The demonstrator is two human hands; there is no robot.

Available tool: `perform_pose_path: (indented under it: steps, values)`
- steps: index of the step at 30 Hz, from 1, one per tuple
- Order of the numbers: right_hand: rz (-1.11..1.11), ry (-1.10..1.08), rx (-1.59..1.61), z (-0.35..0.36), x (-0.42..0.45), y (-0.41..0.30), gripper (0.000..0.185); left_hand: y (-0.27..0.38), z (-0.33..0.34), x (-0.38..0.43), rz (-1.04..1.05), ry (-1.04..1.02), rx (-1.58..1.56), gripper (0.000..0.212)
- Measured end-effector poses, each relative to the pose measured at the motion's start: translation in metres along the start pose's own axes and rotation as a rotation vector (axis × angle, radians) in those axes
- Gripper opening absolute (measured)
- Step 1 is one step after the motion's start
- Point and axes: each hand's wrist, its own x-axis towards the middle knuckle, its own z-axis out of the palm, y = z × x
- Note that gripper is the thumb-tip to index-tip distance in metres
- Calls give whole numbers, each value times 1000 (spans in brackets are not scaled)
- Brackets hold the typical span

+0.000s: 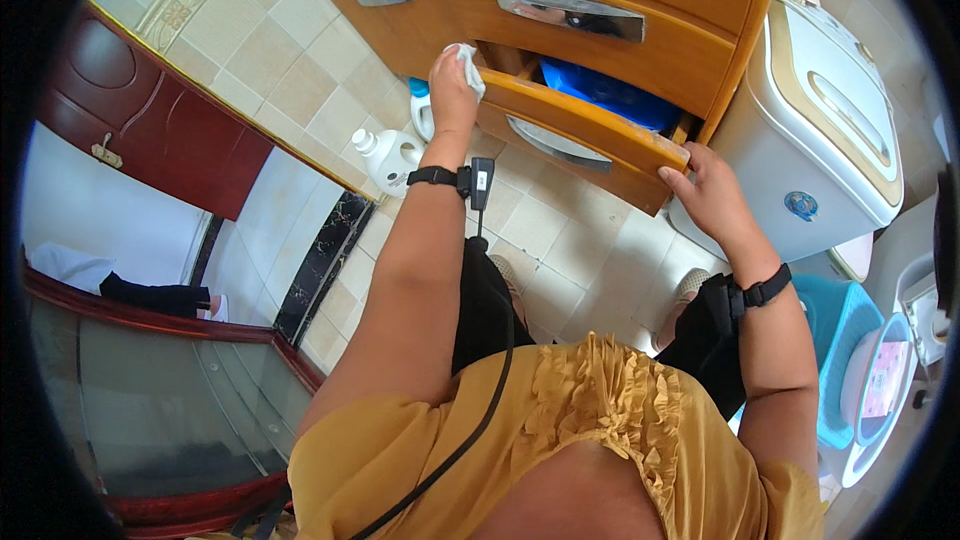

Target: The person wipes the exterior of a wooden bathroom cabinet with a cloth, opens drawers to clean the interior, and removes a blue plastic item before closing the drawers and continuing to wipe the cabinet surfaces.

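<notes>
A wooden cabinet drawer (585, 116) with a curved metal handle (559, 142) stands pulled part way out. My left hand (452, 94) grips a white cloth (472, 71) at the drawer front's left end. At its right end my right hand (701, 184) holds the upper corner, thumb in front and fingers behind the edge. Inside the drawer lies something blue and shiny (600, 90), perhaps a plastic bag, partly hidden by the front panel. Above it, another drawer front (570, 52) with a long metal handle (570, 13) is closed.
White detergent bottles, one nearer (386, 157), stand on the tiled floor left of the drawer. A white lidded washing machine (757, 150) is close on the right. Blue and white basins (847, 390) sit beside my right arm. Through the doorway, a person's dark-clothed leg (154, 296) shows.
</notes>
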Motion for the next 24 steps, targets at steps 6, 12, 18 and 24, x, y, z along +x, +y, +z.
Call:
perform_pose_path:
  steps: [6, 12, 18, 24]
  values:
    - [10, 33, 24, 2, -4, -2, 34, -11, 5, 9, -747, 506, -867, 31]
    - [10, 35, 27, 5, -2, -1, 34, 28, 11, 6, -504, 131, -293, 52]
    - [8, 34, 37, 5, -1, -3, 33, -14, 5, 20, -769, 101, -664, 29]
    - [-5, 20, 72, -1, -2, -6, 32, -24, 8, 24, -1085, 365, -1083, 31]
